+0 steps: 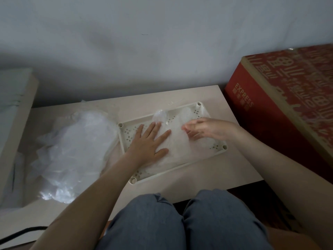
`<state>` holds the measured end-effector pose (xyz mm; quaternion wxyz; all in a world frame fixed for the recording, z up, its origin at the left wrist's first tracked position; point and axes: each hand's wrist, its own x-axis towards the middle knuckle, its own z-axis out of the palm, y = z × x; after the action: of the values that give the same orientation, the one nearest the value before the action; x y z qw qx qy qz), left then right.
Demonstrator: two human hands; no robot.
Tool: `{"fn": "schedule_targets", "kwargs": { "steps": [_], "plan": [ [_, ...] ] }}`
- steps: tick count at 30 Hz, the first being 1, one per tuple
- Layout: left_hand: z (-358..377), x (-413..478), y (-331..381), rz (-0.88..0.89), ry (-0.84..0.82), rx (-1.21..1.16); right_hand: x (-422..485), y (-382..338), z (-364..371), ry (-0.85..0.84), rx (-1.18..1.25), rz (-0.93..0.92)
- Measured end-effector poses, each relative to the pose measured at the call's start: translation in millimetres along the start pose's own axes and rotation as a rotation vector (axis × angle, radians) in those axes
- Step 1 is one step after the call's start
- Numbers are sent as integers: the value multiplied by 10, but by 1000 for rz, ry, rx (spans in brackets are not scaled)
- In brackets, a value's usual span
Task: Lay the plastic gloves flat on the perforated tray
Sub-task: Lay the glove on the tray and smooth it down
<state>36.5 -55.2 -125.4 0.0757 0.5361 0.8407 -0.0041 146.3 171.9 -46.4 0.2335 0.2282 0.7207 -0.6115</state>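
Nearest, two knees point(180, 224) in blue-grey cloth, close against the front edge of a pale, smooth desk point(207, 177). On the desk, a cream perforated tray point(126, 136): rectangular, shallow-rimmed, hard plastic, with a round socket at each corner and clusters of small holes across its floor. Inside it, thin translucent plastic gloves point(178, 143), milky and crinkled, covering most of the floor, one part puffed up near the far rim. Pressing on the left part of that film, left hand point(149, 141), palm down, fingers point(164, 133) straight and spread apart, tips resting on the plastic. Over the tray's right part, right hand point(207, 130), blurred, its fingers loosely curled at the film; cannot tell whether pinching it or only touching. Just beside the tray's left rim, a loose heap point(72, 150) of more clear gloves, glossy and rumpled, lying straight on the desk. Right of the desk, a red printed carton point(279, 109); behind, a plain grey-white wall point(144, 42).
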Motion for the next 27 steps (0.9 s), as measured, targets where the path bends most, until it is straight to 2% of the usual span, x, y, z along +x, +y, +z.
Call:
{"fn": "schedule_targets", "kwargs": {
  "steps": [8, 12, 18, 23, 27],
  "plan": [
    [-23, 1, 8, -17, -28, 21, 107, -36, 226, 10, -45, 10],
    [-43, 9, 13, -14, -46, 28, 108, -45, 220, 40, 24, -7],
    [-41, 8, 12, -9, -47, 38, 47, -56, 176, 4, -13, -31],
    [-37, 3, 10, -8, -31, 27, 1, -4, 102, 29, 80, -73],
    [-35, 4, 15, -12, -35, 36, 18, -14, 180, 58, 248, -47]
  ]
}}
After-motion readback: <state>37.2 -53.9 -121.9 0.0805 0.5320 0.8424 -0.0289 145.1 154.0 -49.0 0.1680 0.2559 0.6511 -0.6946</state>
